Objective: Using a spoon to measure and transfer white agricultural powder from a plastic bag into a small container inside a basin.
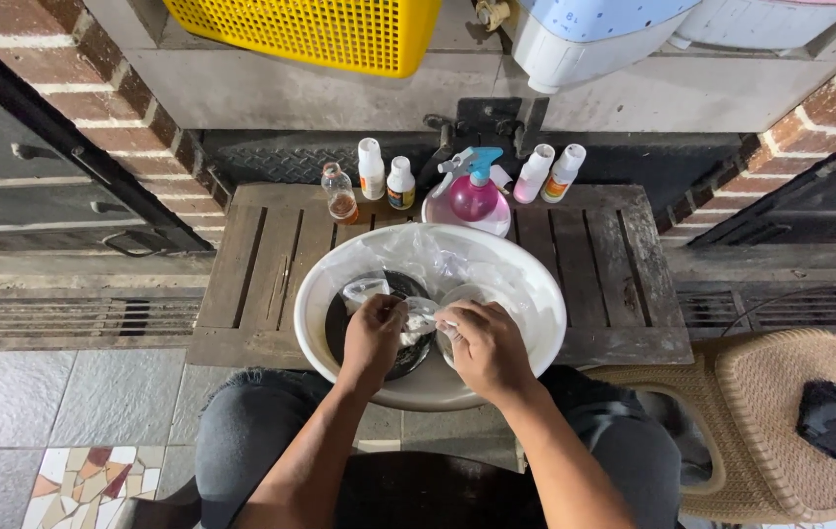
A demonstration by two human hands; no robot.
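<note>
Wooden pallet table (pixel 594 264), white basin (pixel 536 284) overhanging near edge, both hands (pixel 438 338) inside.

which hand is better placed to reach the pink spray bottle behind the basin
Right, probably. The spray bottle stands behind the basin, slightly right of centre, nearer the right hand. The left hand sits further left. Both hands grip small crumpled pieces, so either must let go first.

- I have one view only, from the camera on the person's head, so nothing is shared with a second view.
- It looks steeply down and forward over the knees onto the wooden slatted table (pixel 594 255), whose far edge lies toward the top.
- It sits close: the left hand (pixel 374 333) and right hand (pixel 485 345) fill the middle, over the white basin (pixel 526 284) at the near edge.
</note>
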